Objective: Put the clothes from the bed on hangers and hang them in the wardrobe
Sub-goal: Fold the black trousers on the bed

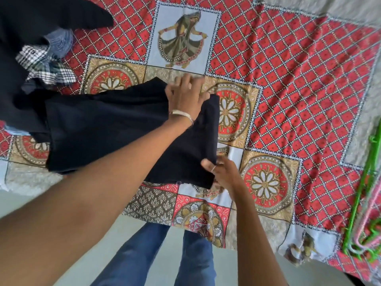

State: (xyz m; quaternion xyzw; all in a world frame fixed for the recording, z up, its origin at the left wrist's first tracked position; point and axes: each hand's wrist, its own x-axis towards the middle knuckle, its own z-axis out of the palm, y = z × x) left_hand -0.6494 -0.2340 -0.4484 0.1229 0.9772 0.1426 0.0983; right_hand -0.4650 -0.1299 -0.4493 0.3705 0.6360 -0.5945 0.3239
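Bed fills most of frame, covered w/ red lattice-print sheet; pale floor along bottom. Green hangers w/ pink ones at right edge. Clothes pile upper left: checked, denim, dark pieces. Black garment center-left, lifted. Left hand grips its top edge; right hand pinches its lower corner.

Layout: bed, clothes, hangers

A garment lies on the bedsheet left of centre, with the left hand at its far edge and the right hand at its near corner. A clothes pile lies far left. Hangers lie at the right edge.
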